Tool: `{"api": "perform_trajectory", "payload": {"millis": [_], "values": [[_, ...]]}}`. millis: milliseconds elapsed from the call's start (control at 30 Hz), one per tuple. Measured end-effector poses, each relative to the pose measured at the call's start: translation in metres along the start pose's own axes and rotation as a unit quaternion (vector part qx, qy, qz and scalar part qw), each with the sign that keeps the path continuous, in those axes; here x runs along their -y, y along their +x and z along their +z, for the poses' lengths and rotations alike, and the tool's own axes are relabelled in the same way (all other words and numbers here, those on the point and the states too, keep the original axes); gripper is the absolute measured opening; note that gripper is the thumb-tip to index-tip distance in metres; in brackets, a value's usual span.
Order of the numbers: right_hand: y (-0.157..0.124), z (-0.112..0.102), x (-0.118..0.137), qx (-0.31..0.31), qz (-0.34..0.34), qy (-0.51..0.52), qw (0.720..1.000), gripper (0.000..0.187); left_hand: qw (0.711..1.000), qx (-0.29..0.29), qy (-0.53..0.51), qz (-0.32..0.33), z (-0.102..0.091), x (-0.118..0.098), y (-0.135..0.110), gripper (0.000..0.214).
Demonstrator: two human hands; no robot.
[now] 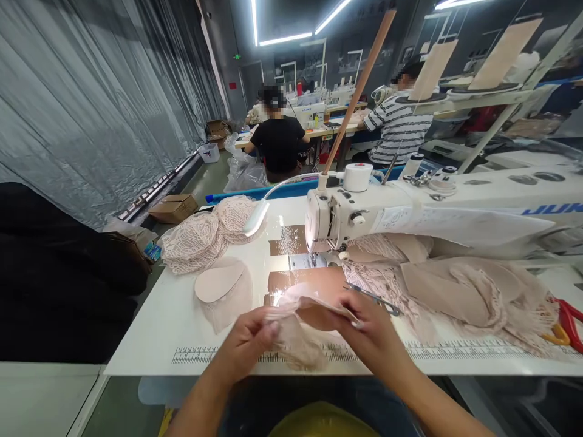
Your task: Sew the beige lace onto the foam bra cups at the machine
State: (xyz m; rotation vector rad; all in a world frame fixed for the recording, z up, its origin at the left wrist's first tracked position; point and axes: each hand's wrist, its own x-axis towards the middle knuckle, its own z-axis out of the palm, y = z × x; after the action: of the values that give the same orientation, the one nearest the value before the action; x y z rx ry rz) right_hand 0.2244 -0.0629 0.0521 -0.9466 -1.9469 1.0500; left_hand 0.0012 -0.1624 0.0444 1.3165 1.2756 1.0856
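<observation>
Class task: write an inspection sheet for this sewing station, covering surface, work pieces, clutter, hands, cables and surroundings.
Surface: white sewing table, ruler scale printed along its front edge, sewing machine on the right.
Work pieces: beige fabric piece in hand; cup piece at left, lace pieces behind it.
Clutter: fabric-and-lace pile at right, with thread snips at its left edge.
Hands: left hand and right hand both pinch the beige fabric piece.
Cables: nothing seen near the hands.
Surroundings: person in black and person in stripes ahead; cardboard box on the floor.
</observation>
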Motion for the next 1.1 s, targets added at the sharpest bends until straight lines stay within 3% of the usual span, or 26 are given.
{"api": "perform_trajectory", "payload": {"millis": [67,133,167,233,300,333,433,533,600,667,733,867,967,1100], "values": [[0.001,0.013,-0.005,0.137,0.078,0.132,0.979,0.021,0.981,0.135,-0.134,0.031,0.017,-0.007,0.002,0.069],[-0.002,0.024,-0.011,0.232,0.154,0.270,0.922,0.025,0.963,0.189,-0.190,0.041,0.027,-0.010,0.004,0.092],[-0.003,0.027,-0.014,0.251,0.187,0.324,0.893,0.030,0.964,0.175,-0.197,0.041,0.028,-0.010,0.005,0.095],[-0.006,0.028,-0.018,0.248,0.231,0.396,0.853,0.036,0.981,0.074,-0.176,0.035,0.024,-0.004,0.007,0.090],[-0.008,0.026,-0.019,0.238,0.243,0.427,0.838,0.039,0.992,-0.028,-0.124,0.020,0.017,0.005,0.009,0.086],[-0.008,0.024,-0.018,0.238,0.241,0.434,0.835,0.039,0.994,-0.044,-0.104,0.000,0.014,0.010,0.009,0.086],[-0.006,0.022,-0.015,0.226,0.221,0.437,0.842,0.039,0.986,0.025,-0.141,-0.083,0.012,0.020,0.007,0.084],[-0.004,0.022,-0.018,0.132,0.197,0.413,0.879,0.040,0.963,0.053,-0.233,-0.128,0.018,0.024,0.002,0.064],[-0.004,0.022,-0.024,0.065,0.182,0.387,0.902,0.042,0.952,0.011,-0.273,-0.140,0.025,0.025,0.000,0.049],[-0.005,0.022,-0.029,0.039,0.167,0.370,0.913,0.036,0.940,-0.062,-0.299,-0.149,0.034,0.025,0.001,0.039],[-0.007,0.022,-0.032,0.065,0.157,0.346,0.922,0.034,0.927,-0.154,-0.313,-0.136,0.044,0.022,0.004,0.035],[-0.013,0.023,-0.029,0.189,0.142,0.314,0.920,0.041,0.918,-0.300,-0.243,-0.092,0.059,0.012,0.010,0.034],[-0.017,0.027,-0.023,0.250,0.123,0.330,0.902,0.035,0.927,-0.329,-0.156,-0.095,0.062,0.006,0.011,0.036],[-0.018,0.028,-0.021,0.168,0.143,0.334,0.916,0.029,0.933,-0.328,-0.106,-0.101,0.061,0.014,0.007,0.045]]}}
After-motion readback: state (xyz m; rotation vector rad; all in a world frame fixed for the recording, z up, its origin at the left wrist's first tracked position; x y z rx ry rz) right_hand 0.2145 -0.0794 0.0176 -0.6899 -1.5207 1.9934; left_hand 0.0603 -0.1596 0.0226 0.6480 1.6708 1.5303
